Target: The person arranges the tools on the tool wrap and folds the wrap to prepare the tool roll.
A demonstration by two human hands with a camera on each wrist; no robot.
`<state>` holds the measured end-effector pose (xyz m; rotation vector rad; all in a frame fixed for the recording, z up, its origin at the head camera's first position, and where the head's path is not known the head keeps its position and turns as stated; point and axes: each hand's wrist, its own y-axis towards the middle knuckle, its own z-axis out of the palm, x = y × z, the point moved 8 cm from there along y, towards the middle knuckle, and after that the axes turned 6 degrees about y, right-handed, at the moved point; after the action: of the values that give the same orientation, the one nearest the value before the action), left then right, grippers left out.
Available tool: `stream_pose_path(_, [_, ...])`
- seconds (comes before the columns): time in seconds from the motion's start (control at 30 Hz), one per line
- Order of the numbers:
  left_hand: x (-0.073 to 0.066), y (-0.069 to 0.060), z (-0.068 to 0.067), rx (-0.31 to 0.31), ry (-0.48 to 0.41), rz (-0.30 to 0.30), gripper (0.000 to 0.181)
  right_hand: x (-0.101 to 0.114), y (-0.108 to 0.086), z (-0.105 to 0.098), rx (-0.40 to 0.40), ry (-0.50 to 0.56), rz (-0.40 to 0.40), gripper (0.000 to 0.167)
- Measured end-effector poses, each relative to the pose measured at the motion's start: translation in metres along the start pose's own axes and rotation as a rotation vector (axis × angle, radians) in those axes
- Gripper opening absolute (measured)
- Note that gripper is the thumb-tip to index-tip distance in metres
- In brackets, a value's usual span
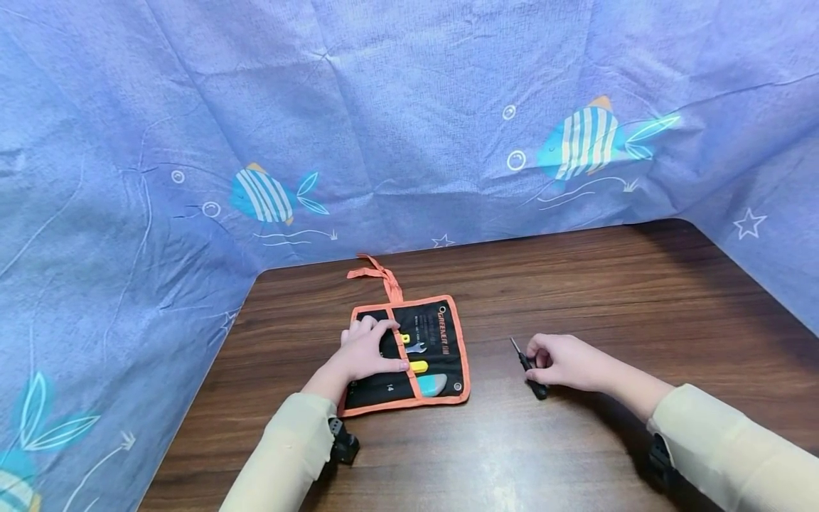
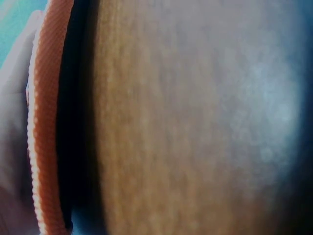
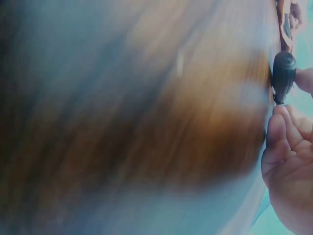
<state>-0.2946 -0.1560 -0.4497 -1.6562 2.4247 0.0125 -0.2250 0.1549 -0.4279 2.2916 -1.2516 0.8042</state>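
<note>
On the table lies a black tool pouch (image 1: 441, 331) with orange edging. My left hand (image 1: 371, 352) rests on its left part, with the thumb and fingers spread along the orange pocket band. Out of the pockets stick a small wrench (image 1: 417, 348), a yellow-ended tool (image 1: 419, 367) and a teal-ended tool (image 1: 433, 385). To the right of the pouch, my right hand (image 1: 563, 363) pinches a small black screwdriver (image 1: 536, 388) just over the table, its thin shaft pointing away. In the right wrist view, the dark screwdriver handle (image 3: 284, 73) shows between thumb and fingers.
The brown wooden table (image 1: 608, 284) reaches back to a blue fish-print cloth (image 1: 409, 128) hanging behind and at both sides. Orange tie straps (image 1: 387, 279) trail from the pouch's far edge. Dark wrist devices (image 1: 345, 442) sit at both sleeves.
</note>
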Motion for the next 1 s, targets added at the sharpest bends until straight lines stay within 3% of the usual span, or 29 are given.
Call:
stream_pose_path(0.2, [0.000, 0.001, -0.001, -0.010, -0.018, 0.002, 0.087, 0.002, -0.001, -0.001, 0.006, -0.038, -0.008, 0.028])
stream_pose_path(0.53, [0.004, 0.000, -0.001, -0.024, -0.010, -0.008, 0.089, -0.001, 0.008, -0.008, -0.022, -0.102, -0.031, 0.013])
stream_pose_path(0.73, [0.002, 0.000, -0.001, -0.028, -0.025, -0.001, 0.089, -0.002, 0.025, -0.013, -0.078, -0.143, -0.059, 0.012])
stream_pose_path(1.0, [0.001, -0.001, 0.000, -0.031, -0.035, 0.004, 0.090, 0.009, 0.054, -0.010, -0.085, -0.169, -0.110, 0.009])
